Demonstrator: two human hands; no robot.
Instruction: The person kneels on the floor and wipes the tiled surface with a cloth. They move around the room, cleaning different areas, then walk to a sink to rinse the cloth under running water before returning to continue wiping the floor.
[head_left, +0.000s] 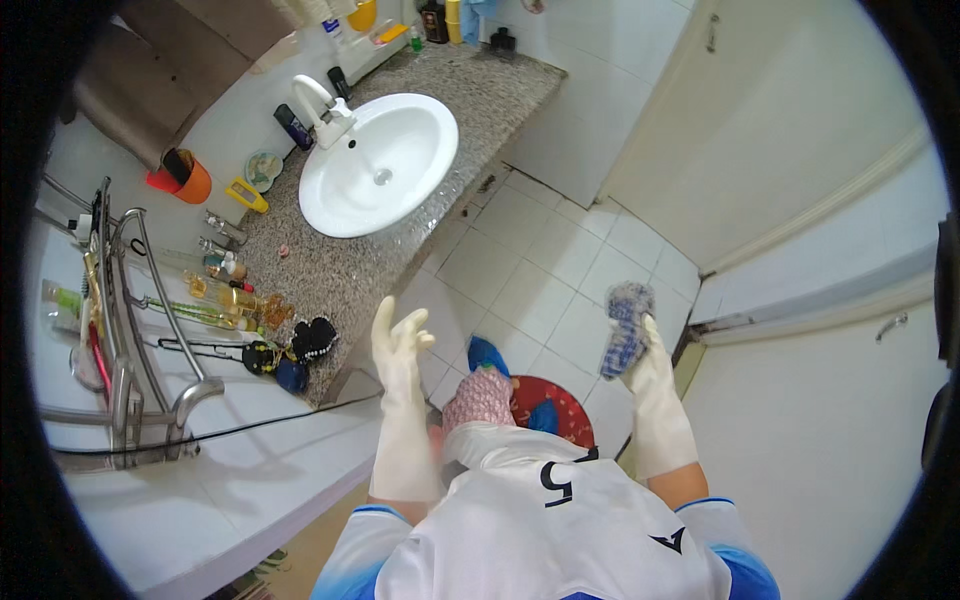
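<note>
My left hand (400, 349), in a long cream rubber glove, is raised beside the front edge of the granite countertop (465, 142). Its fingers are spread and hold nothing. My right hand (651, 364), gloved the same way, grips a blue-and-white checked cloth (628, 326) over the tiled floor. A white oval washbasin (360, 187) is set in the countertop, with a white faucet (319, 112) at its back rim. The granite before the basin looks wet and shiny.
Bottles, hair ties (313, 339) and a yellow razor pack (247, 195) crowd the counter's left end. A metal rack (142, 322) stands nearby. An orange cup (193, 182) is at the wall. Doors (817, 405) flank the right side. A red mat (574, 409) lies underfoot.
</note>
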